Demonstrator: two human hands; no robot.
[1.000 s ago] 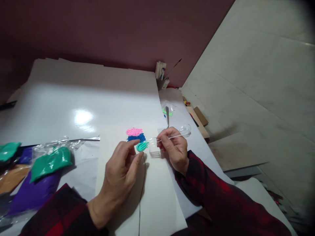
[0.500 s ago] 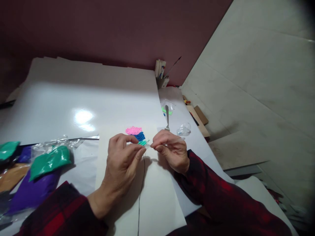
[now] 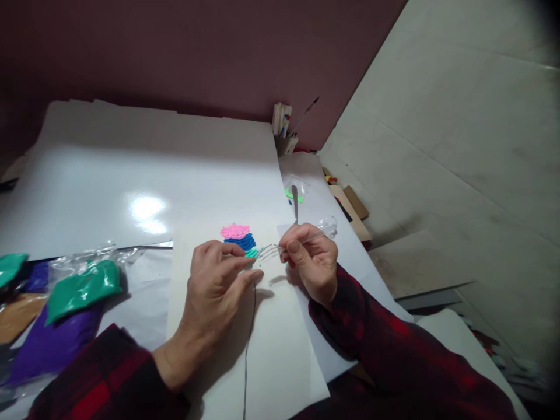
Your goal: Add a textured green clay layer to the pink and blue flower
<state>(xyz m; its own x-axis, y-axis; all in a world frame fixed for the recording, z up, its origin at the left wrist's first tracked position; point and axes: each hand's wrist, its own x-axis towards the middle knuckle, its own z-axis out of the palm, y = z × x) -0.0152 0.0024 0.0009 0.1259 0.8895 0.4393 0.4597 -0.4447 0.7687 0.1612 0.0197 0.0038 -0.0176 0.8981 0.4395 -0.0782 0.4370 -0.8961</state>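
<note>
My right hand grips a fork that looks like clear plastic, its tines pointing left and its handle sticking out behind the fingers. My left hand is beside the tine tips, thumb and forefinger apart, with nothing visible between them. Whether a fingertip touches the tines I cannot tell. Beyond the hands, textured patches of pink clay-like material, blue material and mint-green material lie on a cream sheet. A dark line runs down the sheet from the patches.
Bags of green material and purple material lie at left. A large glossy white board covers the back. A metal utensil, a crumpled clear wrapper and a pen holder are to the right.
My right hand has drawn slightly right and up with the fork, so its tines now show. My left thumb and forefinger have parted.
</note>
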